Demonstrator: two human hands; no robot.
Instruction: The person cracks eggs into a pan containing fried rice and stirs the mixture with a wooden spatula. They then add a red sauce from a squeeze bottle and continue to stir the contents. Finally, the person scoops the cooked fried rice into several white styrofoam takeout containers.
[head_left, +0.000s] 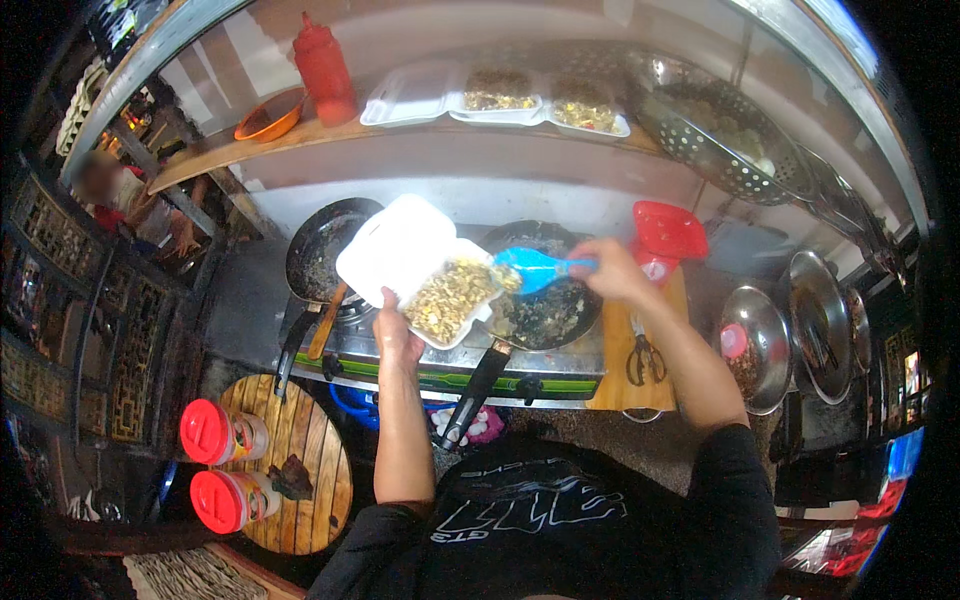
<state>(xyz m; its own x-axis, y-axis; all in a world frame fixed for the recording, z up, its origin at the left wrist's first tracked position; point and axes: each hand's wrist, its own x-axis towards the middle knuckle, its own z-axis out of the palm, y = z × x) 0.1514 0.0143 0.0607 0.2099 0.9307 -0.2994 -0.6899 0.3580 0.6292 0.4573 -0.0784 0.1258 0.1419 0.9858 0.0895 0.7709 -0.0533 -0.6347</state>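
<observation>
My left hand (396, 334) holds an open white foam takeaway box (401, 244) by its near edge, tilted over the stove. Chopped yellowish food (448, 300) fills the box's lower half. In my right hand (611, 271) is the handle of a blue spatula or scoop (532, 270), its blade with some food at the box's right edge. Beneath it, partly hidden by the box, a black frying pan (551, 319) with food remains sits on the right burner. Another black pan (319, 251) stands at left, with a wooden spatula (328, 322) beside its handle.
A wooden shelf (217, 159) above holds a red squeeze bottle (325, 71), orange bowl, foam boxes and a perforated metal basin (720, 135). Scissors (645, 360) lie on a board at right, near metal bowls (756, 349). Two red-lidded tubs (217, 501) stand on a round slatted table. A person sits far left.
</observation>
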